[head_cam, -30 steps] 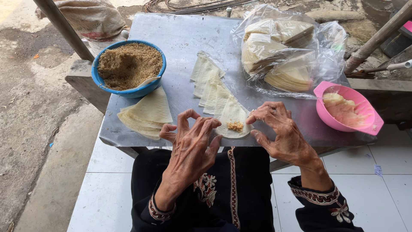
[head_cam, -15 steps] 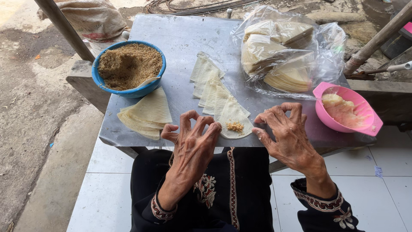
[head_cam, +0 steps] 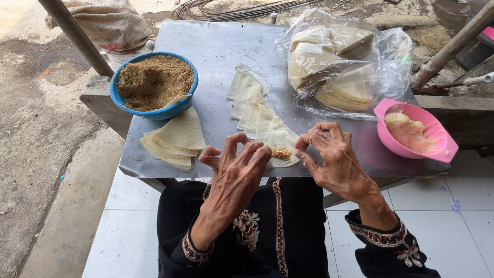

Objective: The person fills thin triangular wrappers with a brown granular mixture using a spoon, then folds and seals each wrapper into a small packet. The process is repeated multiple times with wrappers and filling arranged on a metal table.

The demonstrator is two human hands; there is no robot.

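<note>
Blue plastic bowl (head_cam: 122, 95) of crumbly brown filling stands at the left of the grey metal table (head_cam: 216, 46), and just in front of it lies a fanned stack of pale triangular pastry sheets (head_cam: 175, 139). Next comes the left hand (head_cam: 234, 172), fingers curled and spread like a claw, its fingertips at the near edge of the thin cream wrapper with a small heap of filling (head_cam: 280, 146); it grips nothing firmly. That wrapper lies flat at the table's front edge, last of an overlapping row of wrappers (head_cam: 249, 103). It looks light, limp and easily torn, so it is best taken by its edges, clear of the filling. The right hand (head_cam: 334, 157) hovers half-open at its right edge, holding nothing. Beyond are a clear plastic bag of wrapper stacks (head_cam: 334, 56) and a pink plastic bowl of pale paste (head_cam: 414, 128).
</note>
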